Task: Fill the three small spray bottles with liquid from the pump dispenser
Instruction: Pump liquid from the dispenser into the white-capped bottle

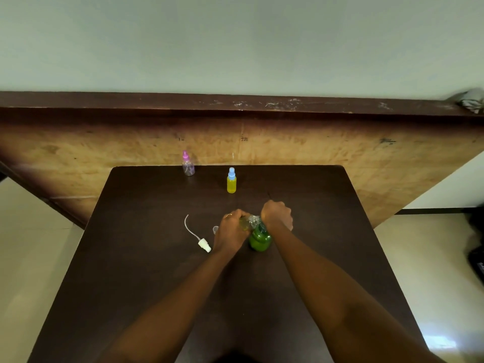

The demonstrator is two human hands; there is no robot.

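Hands: left hand [230, 231] grips small clear plastic spray bottle [250, 221] at top of green pump dispenser [259, 240]; right hand [276, 214] curled at dispenser's one o'clock, hold unclear.

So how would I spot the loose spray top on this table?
Start at the dark table. Just left of the left hand lies the white spray top. It alone lies flat, trailing a thin curved tube, while the pink-capped bottle and the blue-capped bottle stand upright farther back.
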